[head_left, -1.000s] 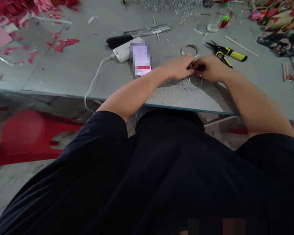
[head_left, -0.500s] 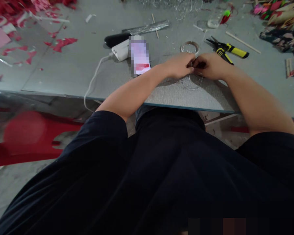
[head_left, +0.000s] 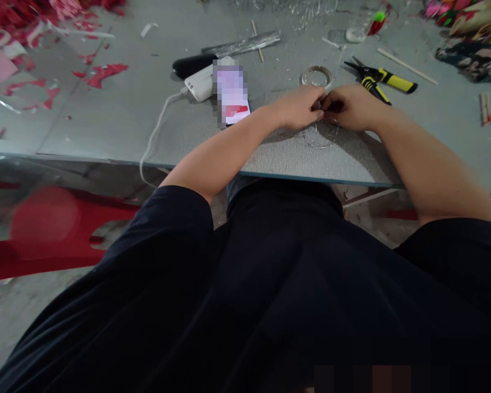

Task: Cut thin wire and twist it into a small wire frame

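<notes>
My left hand (head_left: 305, 107) and my right hand (head_left: 352, 107) meet fingertip to fingertip over the table near its front edge. Both are closed in a pinch around thin, clear or silvery wire (head_left: 322, 136), which loops down below the fingers onto the table. The exact spot they pinch is too small to make out. Just behind my hands lies a roll of tape (head_left: 317, 76). Pliers with yellow and black handles (head_left: 378, 82) rest behind my right hand, their jaws pointing to the back left.
A phone (head_left: 233, 98), a white power bank (head_left: 199, 84) with a cable and a black-handled tool (head_left: 194, 65) lie left of my hands. Red scraps (head_left: 104, 75) spread at the left. A small jar (head_left: 355, 34) and a stick (head_left: 407, 65) are at the back right. A red stool (head_left: 45, 224) stands below.
The view has shifted very slightly. My hands keep nearly the same place and the same pinch on the wire.
</notes>
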Available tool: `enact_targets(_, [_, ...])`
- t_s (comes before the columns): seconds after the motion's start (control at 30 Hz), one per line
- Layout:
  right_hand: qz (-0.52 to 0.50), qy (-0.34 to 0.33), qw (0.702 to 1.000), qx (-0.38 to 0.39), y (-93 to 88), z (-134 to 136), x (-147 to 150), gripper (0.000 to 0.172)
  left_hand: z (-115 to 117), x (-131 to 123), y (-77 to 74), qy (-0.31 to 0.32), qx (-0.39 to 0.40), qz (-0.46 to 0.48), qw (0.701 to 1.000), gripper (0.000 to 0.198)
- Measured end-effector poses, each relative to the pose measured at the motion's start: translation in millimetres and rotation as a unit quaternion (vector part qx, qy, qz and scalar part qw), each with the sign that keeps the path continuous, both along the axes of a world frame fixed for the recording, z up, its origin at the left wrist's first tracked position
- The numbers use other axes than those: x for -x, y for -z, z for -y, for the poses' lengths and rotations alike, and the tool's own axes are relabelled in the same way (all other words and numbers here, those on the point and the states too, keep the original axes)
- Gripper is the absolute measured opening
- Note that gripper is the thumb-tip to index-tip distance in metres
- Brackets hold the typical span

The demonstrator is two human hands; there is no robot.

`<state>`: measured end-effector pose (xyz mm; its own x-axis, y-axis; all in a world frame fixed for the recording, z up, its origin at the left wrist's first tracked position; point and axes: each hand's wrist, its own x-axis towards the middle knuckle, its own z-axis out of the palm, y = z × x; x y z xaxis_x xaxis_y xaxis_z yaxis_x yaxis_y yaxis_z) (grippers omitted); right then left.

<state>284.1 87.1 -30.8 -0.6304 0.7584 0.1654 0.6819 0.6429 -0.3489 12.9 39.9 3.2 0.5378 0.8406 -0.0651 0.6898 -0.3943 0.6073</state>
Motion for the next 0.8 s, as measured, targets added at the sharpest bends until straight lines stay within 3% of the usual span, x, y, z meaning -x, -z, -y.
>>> enact_targets(0.17, [-0.010, -0.016, 1.000, -0.007, 0.8, -1.8, -1.1, 0.006, 2.3, -1.0, -1.7, -0.010, 0.017, 0.009, 1.000, 0.044])
enact_targets(0.3, [-0.023, -0.036, 0.999, 0.001, -1.3, -0.9, -0.8, 0.005, -6.1, 1.2, 8.6, 0.010, -0.046, -0.002, 0.999, 0.043])
enact_targets(0.43, [-0.012, -0.021, 0.999, -0.023, -0.3, -1.2, 1.9, 0.011, -8.7, 3.1, 15.3, 0.044, -0.102, 0.018, 0.994, 0.028])
enact_targets(0.6, [0.006, -0.001, 1.000, -0.020, -2.6, 2.1, 6.1, 0.020, -5.8, 3.0, 14.0, 0.047, -0.082, 0.029, 0.995, 0.008])
enact_targets(0.8, [-0.014, 0.015, 0.999, -0.030, 0.3, 3.5, 3.7, 0.019, -7.4, 4.1, 13.4, 0.059, -0.057, 0.075, 0.994, 0.008])
